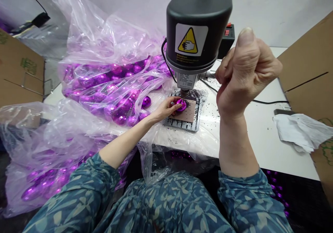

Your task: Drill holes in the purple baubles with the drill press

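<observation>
My left hand [168, 109] pinches a shiny purple faceted ball [180, 104] between thumb and fingers. The ball rests on a flat brown board [188, 117], which lies on the grey slotted base plate [179, 124] of a black bench drill press [199, 28]. Right above the ball is the machine's chuck [185, 93]. On the machine's right side, my right hand [246, 73] is closed in a fist around its feed handle. Only the metal hub [208, 74] of that handle shows; the grip itself is hidden inside my fingers.
Clear plastic bags [104, 77] full of purple balls cover the left side of the white table [260, 132]. One loose ball [146, 102] lies beside the base plate. Dark shavings surround it. Cardboard boxes [309, 52] flank the table; crumpled white paper [299, 127] lies right.
</observation>
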`<state>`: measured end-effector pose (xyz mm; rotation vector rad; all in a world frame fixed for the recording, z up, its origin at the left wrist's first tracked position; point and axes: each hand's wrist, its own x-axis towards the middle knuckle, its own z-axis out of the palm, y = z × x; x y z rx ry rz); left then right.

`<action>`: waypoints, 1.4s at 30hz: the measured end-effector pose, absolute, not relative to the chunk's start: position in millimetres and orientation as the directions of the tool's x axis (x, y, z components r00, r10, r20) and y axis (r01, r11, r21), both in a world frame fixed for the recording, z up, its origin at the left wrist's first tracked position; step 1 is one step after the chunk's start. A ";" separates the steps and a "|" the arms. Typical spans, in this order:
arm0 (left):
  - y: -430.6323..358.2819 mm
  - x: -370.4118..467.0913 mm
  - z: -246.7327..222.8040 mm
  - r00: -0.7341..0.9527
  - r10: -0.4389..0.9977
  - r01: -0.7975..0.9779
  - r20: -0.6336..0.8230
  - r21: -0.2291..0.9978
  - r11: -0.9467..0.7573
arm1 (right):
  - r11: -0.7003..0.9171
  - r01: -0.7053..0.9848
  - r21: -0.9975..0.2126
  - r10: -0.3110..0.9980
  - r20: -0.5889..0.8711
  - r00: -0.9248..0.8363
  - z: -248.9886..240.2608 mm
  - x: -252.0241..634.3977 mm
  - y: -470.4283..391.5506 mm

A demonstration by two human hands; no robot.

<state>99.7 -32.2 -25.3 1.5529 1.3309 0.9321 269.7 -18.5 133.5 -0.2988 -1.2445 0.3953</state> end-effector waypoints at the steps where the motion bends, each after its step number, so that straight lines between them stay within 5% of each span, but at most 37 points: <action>1: -33.2 101.1 -26.5 0.138 0.990 0.377 0.042 0.922 -0.091 | 0.892 -0.116 -0.437 0.452 0.853 0.262 133.8 269.8 -19.2; 8: -40.0 107.0 -33.1 0.082 0.969 0.569 0.234 0.787 -0.238 | 0.869 0.023 -0.494 0.472 0.842 0.261 134.9 270.6 -23.5; 11: -38.1 106.1 -32.1 0.054 0.972 0.586 0.227 0.781 -0.215 | 0.842 0.108 -0.529 0.489 0.833 0.259 134.8 270.8 -24.1; 16: -34.5 103.8 -30.9 0.076 0.986 0.533 0.147 0.830 -0.165 | 0.872 0.017 -0.489 0.468 0.843 0.265 135.2 270.1 -25.1; 21: -35.4 108.5 -34.5 0.094 0.974 0.563 0.208 0.795 -0.224 | 0.836 0.197 -0.513 0.466 0.851 0.241 133.7 269.6 -21.9; 27: -33.1 118.7 -39.6 0.107 0.956 0.560 0.272 0.778 -0.284 | 0.879 0.024 -0.475 0.455 0.855 0.250 133.7 270.0 -21.0; 42: -33.5 119.1 -39.6 0.118 0.949 0.544 0.291 0.780 -0.308 | 0.939 0.031 -0.342 0.319 0.902 0.291 93.2 272.4 -24.3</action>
